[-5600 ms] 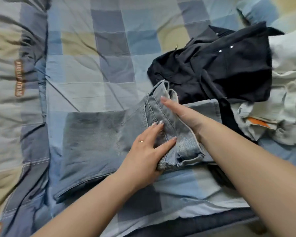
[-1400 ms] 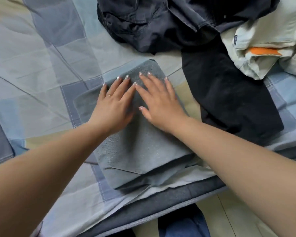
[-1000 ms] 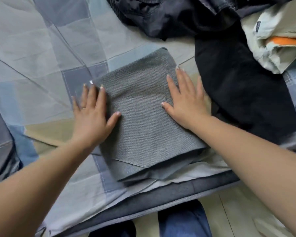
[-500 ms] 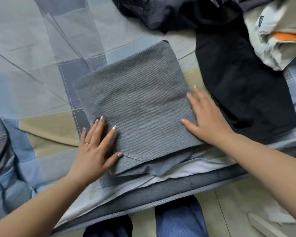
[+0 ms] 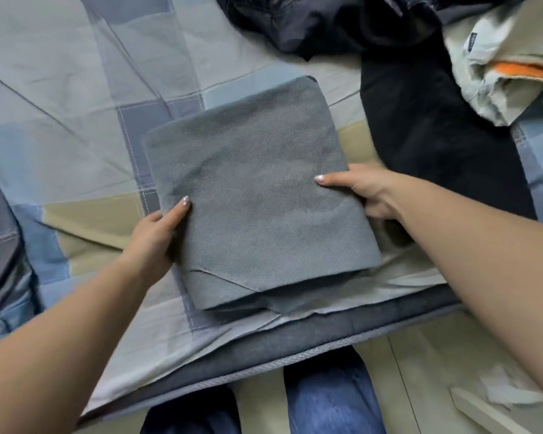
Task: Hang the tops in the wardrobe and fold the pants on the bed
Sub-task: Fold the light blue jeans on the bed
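The grey jeans (image 5: 257,195) are folded into a compact square near the front edge of the bed (image 5: 60,89). My left hand (image 5: 157,233) grips the square's left side, thumb on top and fingers tucked under it. My right hand (image 5: 364,192) grips the right side the same way, thumb lying on the cloth. The near edge of the folded jeans looks slightly raised off the checked bedsheet.
A flat black garment (image 5: 436,145) lies right of the jeans. A dark crumpled garment (image 5: 320,23) sits at the top. A pale garment with an orange patch (image 5: 508,57) is at the top right. The mattress edge (image 5: 264,355) and floor are below, with my blue-jeaned legs (image 5: 326,399).
My hands stopped smoothing the top of the folded jeans, slid out to its two sides and took hold of it with fingers underneath.
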